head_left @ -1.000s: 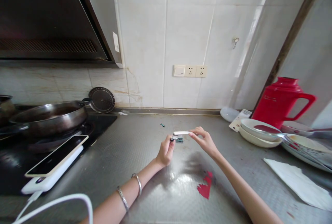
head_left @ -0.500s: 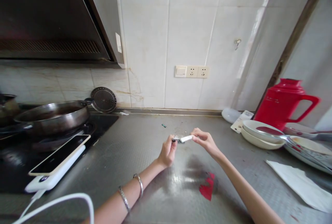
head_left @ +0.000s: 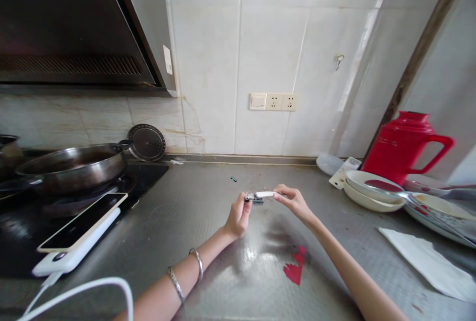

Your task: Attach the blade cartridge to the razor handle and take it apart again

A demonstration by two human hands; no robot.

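My left hand, with two bracelets on its wrist, pinches a small dark, partly shiny object whose kind I cannot make out. My right hand grips the right end of a narrow white strip. The strip's left end meets the small dark object, or lies just over it. Right below the strip shows a dark greenish piece; whether it belongs to the held object I cannot tell. Farther back, a small dark bar lies on the metal counter.
Red scraps lie in front of my hands. To the right are a white sheet, stacked bowls and a red thermos jug. On the left, a pan sits on the stove, near a phone on a white power bank.
The white strip, tilted before, is now nearly level and its left end sits slightly higher. More of the dark greenish piece shows below it. The whole view has shifted slightly.
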